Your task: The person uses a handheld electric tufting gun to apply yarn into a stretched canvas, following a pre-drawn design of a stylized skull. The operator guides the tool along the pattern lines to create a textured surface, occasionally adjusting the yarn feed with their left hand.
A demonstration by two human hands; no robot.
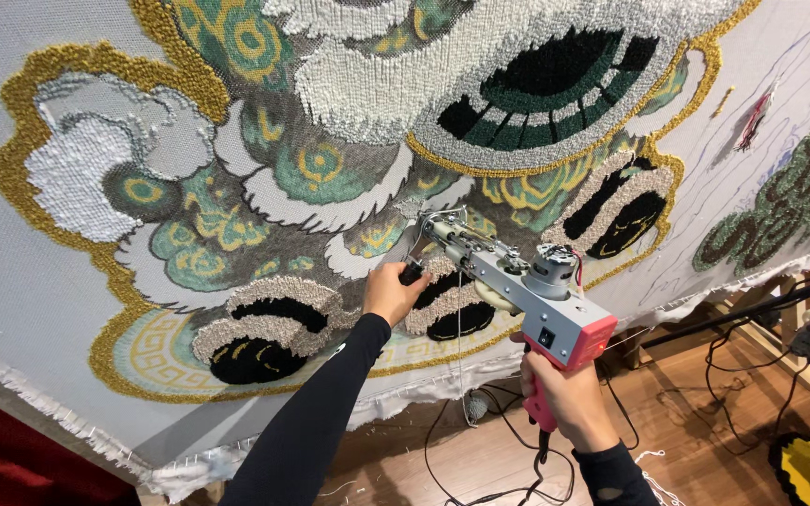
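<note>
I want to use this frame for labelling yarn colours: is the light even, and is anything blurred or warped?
Head view: soft, even light on the tufted cloth, no glare, only faint shadows under the tufting gun; left hand and right hand sharp; wide-angle lens bows the cloth's edges; floor corners dimmer.

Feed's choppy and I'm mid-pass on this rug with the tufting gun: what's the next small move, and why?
Probably ease the tufting gun slightly along the bare white patch at its tip. The left hand holds the front knob, the right hand the pink handle, and the needle meets the backing cloth beside finished pile.
</note>
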